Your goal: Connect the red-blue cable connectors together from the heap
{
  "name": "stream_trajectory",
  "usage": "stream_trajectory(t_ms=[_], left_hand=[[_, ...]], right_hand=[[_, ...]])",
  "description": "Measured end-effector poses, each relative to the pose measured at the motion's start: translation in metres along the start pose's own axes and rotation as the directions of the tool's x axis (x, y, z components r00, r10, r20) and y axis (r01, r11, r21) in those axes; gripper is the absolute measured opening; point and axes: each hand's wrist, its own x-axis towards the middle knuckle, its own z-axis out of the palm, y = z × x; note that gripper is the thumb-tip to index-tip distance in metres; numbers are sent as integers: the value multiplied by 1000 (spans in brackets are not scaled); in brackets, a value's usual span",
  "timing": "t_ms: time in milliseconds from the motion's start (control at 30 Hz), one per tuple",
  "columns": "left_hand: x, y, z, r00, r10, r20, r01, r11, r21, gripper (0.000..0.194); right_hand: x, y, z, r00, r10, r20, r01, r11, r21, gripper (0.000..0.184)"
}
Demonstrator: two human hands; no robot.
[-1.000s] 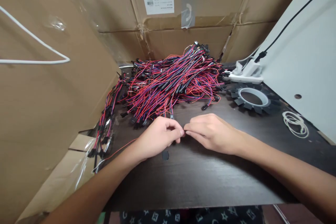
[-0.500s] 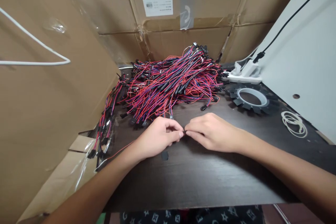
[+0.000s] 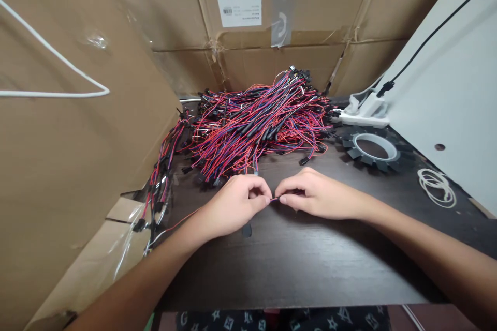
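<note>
Right, both hands are in a fine pinch: left hand (image 3: pixel 236 204) and right hand (image 3: pixel 322 196), thumb and fingers closed narrow on a thin wire (image 3: pixel 274 198), which shows only in the short gap between the fingertips, over the dark table (image 3: pixel 295 269) and in front of the big wire pile (image 3: pixel 256 126). Can't tell what's hidden inside either grip. To do it well I'd pinch close to the work, brace with the left and make small moves with the right — light tension, no yanking, thin leads probably kink. Count: one big pile, strands too tangled to tally; one smaller bundle (image 3: pixel 160 178) at left; one pale ring (image 3: pixel 395 151) with dark tabs around it; one coiled cord (image 3: pixel 435 185); one power strip (image 3: pixel 363 119); one dark scrap (image 3: pixel 247 230) just beside the left hand.
</note>
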Motion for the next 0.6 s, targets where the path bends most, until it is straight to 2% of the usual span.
stream_trajectory(t_ms=[133, 300, 467, 600], left_hand=[[-1, 3, 4, 997, 34, -62, -31, 999, 41, 13], [-1, 2, 7, 997, 37, -71, -33, 998, 53, 12], [-1, 0, 7, 997, 63, -54, -60, 996, 70, 13], [-1, 2, 7, 999, 30, -25, -29, 999, 39, 14]], right_hand=[[1, -1, 4, 997, 76, -32, -74, 994, 82, 16], [2, -3, 9, 978, 208, -24, -197, 951, 237, 12], [2, -4, 10, 969, 246, -11, -234, 930, 282, 10], [3, -7, 9, 968, 251, 16, -243, 915, 322, 11]])
